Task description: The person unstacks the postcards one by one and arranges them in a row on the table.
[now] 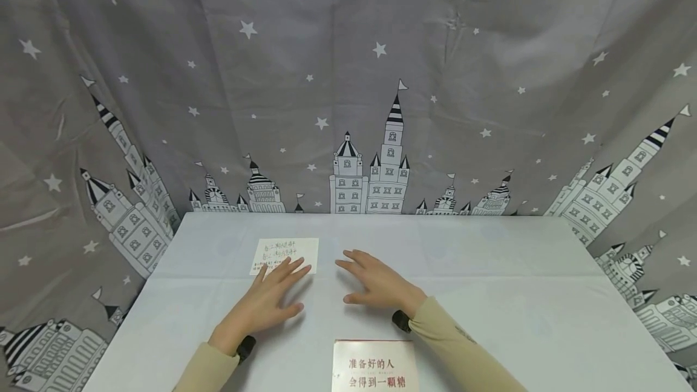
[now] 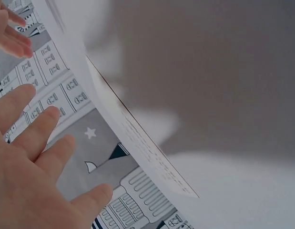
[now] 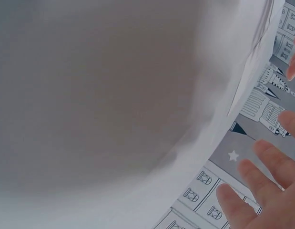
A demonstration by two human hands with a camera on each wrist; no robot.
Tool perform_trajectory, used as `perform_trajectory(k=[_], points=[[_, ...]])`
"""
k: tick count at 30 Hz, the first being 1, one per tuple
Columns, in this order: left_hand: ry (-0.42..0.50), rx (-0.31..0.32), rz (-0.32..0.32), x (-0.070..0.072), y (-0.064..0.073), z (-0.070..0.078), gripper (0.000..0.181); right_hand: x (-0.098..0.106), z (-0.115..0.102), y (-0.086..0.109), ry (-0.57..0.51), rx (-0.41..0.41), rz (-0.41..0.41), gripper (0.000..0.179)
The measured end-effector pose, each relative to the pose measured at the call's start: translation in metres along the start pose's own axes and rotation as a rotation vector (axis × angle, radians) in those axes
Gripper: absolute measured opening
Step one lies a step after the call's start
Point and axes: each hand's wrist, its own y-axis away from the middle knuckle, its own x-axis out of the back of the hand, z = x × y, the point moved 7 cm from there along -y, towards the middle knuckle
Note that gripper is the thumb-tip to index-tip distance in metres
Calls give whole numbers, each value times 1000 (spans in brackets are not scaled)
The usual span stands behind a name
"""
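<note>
Well, the left hand (image 1: 264, 302) is spread wide, fingers fanned, with nothing gripped; the right hand (image 1: 378, 282) is loosely splayed too, equally unladen. Beneath the left fingertips, as seen from the head, a thin cream handwritten sheet (image 1: 306, 251) is laid flat on the smooth white bench (image 1: 517, 301). Nearer the body, a pale printed card (image 1: 376, 368), red-lettered, is cut off by the lower frame edge. Behind, softly creased grey cloth (image 1: 463, 95) is patterned with stars and striped castle towers. From the left wrist, the palm is revealed, its fingers set against the cloth, and the sheet is caught at a slant, dark-edged. From the right wrist, a broad blurred shadow is shown across the bench.
</note>
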Motion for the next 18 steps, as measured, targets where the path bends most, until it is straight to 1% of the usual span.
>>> perform_trajectory(k=[5,9,14,18], points=[[4,-2,-1,-2,1,6,67,-1,4,13,-6,-7,8,73],[14,0,-29,-6,2,8,68,-1,8,24,-5,-6,25,73],[61,0,-76,-12,4,14,69,0,14,39,-5,-23,36,73],[78,-13,-88,-15,6,20,69,1,20,51,-12,-50,43,73]])
